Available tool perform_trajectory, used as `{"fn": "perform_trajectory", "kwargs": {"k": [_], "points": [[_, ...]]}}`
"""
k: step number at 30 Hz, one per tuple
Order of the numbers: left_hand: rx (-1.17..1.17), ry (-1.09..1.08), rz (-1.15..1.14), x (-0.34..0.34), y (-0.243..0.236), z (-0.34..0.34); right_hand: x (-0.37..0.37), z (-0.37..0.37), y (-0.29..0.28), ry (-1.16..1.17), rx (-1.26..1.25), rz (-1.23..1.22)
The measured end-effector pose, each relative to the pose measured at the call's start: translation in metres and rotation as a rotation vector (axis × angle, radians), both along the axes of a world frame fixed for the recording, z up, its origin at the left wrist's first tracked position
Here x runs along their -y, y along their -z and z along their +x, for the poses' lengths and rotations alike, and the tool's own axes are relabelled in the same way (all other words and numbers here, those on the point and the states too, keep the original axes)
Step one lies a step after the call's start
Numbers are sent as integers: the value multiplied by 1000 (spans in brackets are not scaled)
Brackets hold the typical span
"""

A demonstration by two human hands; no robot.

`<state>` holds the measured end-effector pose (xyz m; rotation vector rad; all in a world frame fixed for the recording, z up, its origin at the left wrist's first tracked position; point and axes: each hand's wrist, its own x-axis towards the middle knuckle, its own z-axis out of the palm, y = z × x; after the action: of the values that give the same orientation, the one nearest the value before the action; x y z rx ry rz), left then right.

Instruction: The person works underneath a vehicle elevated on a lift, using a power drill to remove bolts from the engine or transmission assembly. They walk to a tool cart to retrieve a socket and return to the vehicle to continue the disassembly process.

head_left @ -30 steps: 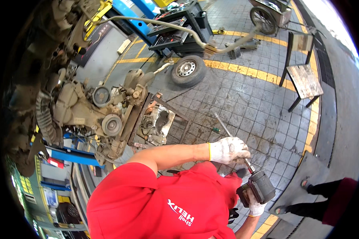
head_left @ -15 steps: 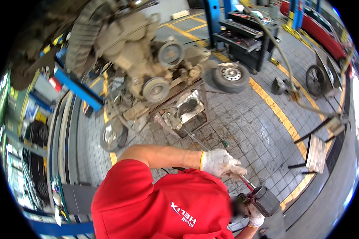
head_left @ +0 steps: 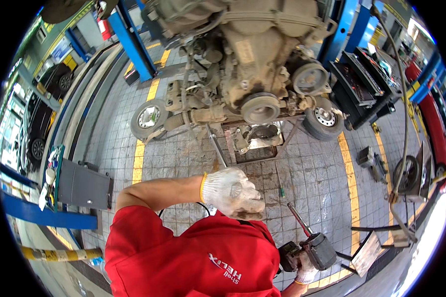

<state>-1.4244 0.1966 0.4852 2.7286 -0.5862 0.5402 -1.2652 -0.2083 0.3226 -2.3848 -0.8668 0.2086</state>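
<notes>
My right hand (head_left: 306, 271), in a white knit glove, grips a black cordless impact wrench (head_left: 318, 250). A long metal extension (head_left: 300, 220) sticks out of the wrench's front, up and to the left. My left hand (head_left: 234, 192), gloved too, is in front of my chest with curled fingers, apart from the extension. Whatever it may hold is hidden. A metal bar (head_left: 217, 148) runs from below the engine to behind my left hand; I cannot tell whether they touch. Ahead hangs or stands a dirty engine (head_left: 250, 64) with a large crank pulley (head_left: 260, 109) low at its front.
A metal frame (head_left: 256, 158) stands under the engine, between two wheels (head_left: 148, 120) (head_left: 324, 121). A green-ended rod (head_left: 281, 185) lies on the tiles. At right are a tool cart (head_left: 364, 81) and a stool (head_left: 367, 253); at left, a grey cabinet (head_left: 85, 184). Blue lift posts (head_left: 132, 44) flank the engine.
My view has turned right-to-left, bringing the engine to the middle. My left hand has come off the wrench's extension and moved left; my right hand still holds the wrench.
</notes>
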Motion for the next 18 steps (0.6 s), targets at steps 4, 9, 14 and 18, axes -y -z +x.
{"fn": "perform_trajectory", "kwargs": {"k": [4,9,14,18], "points": [[9,-30,28,-47,4,-12,-27,-1,10,111,-322,378],[-105,-5,-53,-95,36,-11,-68,6,14,94,-485,511],[-171,83,-41,-132,45,0,-86,2,22,49,-442,450],[-175,34,-148,-168,64,4,-114,-5,21,-68,-114,197]]}}
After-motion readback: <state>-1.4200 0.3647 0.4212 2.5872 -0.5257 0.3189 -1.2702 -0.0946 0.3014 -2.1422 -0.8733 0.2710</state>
